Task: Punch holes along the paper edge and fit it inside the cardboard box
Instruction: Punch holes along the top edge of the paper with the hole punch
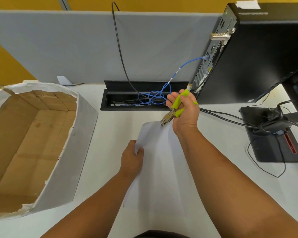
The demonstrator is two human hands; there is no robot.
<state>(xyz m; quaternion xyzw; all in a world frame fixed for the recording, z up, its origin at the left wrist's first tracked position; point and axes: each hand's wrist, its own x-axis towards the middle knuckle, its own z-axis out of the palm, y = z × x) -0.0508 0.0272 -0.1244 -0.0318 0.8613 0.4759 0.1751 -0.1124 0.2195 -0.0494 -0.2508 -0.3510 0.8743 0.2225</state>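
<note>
A white sheet of paper (159, 162) is held up over the white desk between my arms. My left hand (132, 159) pinches its left edge. My right hand (183, 111) grips a hole punch (172, 112) with lime-green handles, and the metal jaws sit at the paper's far edge near the top right corner. An open cardboard box (33, 145), brown inside and wrapped in white paper outside, stands at the left of the desk, apart from the paper.
A black cable tray (136, 98) with blue and black cables is sunk in the desk behind the paper. A black computer tower (258, 54) and a monitor stand (273, 138) with cables occupy the right. A grey partition (76, 48) backs the desk.
</note>
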